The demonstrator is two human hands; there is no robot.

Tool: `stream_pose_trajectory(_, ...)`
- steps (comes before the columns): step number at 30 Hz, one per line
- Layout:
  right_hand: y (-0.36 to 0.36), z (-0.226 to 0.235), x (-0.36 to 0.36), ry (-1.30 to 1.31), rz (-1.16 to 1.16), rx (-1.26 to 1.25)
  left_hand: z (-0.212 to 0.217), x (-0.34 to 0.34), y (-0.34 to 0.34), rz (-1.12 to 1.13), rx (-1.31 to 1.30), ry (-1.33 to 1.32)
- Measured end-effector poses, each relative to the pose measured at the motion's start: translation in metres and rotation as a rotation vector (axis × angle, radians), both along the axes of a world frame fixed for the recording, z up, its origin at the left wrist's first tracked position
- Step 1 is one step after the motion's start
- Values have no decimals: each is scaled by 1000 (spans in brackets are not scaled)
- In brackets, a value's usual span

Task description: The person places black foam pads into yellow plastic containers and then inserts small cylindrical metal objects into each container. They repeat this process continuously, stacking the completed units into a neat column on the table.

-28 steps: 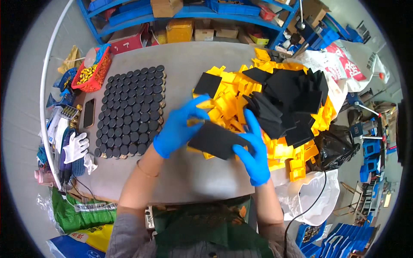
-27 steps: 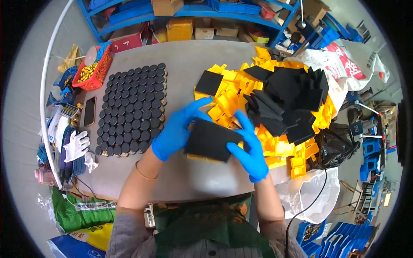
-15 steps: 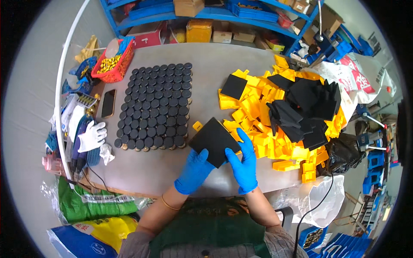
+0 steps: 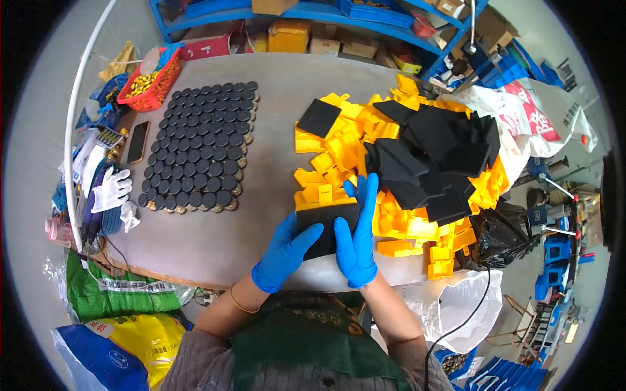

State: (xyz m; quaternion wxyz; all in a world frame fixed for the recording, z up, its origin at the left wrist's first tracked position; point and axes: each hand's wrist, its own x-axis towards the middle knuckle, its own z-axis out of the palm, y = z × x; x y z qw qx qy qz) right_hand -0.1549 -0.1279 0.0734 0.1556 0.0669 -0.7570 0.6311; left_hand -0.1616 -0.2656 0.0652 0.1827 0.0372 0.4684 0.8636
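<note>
Both my hands wear blue gloves and hold a black square pad (image 4: pixel 317 223) between them, over the near part of the table. My left hand (image 4: pixel 285 251) grips its left side, thumb lying on the black face. My right hand (image 4: pixel 355 241) holds the right side, with its thumb on the face and its fingers pointing up along the edge. Yellow plastic (image 4: pixel 321 195) shows along the pad's far edge; whether it is joined to the pad I cannot tell. To the right lies a heap of yellow plastic parts (image 4: pixel 345 151) with a pile of black square pads (image 4: pixel 435 140) on top.
Rows of black-capped round pieces (image 4: pixel 202 143) stand on the left of the grey table (image 4: pixel 274 117). Beyond them are a phone (image 4: pixel 138 142), a red basket (image 4: pixel 151 91) of small gold-coloured parts and a white glove (image 4: pixel 112 189). A blue shelf (image 4: pixel 313 18) spans the back.
The pad has turned from a diamond pose to nearly square-on, its far edge now against yellow plastic. My right hand has shifted down its side. The whole view has moved a little to the right.
</note>
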Motion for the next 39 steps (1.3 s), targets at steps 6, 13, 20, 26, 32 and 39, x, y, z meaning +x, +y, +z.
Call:
stream_pose_trajectory(6,12,-5,8,-79,53,47,-3,-1,-10,-44,-76,-131)
stream_pose_trajectory(13,-25,9,-7,-220,212,103,-24,4,-57,76,9,-234)
stream_pose_trajectory(20,-43,12,-16,-79,536,326,-37,12,-89,39,167,-428)
stream_pose_trajectory(26,-32,1,-33,-331,751,358,-40,36,-84,2,-31,-142)
stream_pose_trajectory(32,-41,-15,-32,-428,717,364,-62,56,-74,137,-287,-20)
stream_pose_trajectory(39,-99,-52,-70,142,506,626,-61,58,-119,204,172,-427)
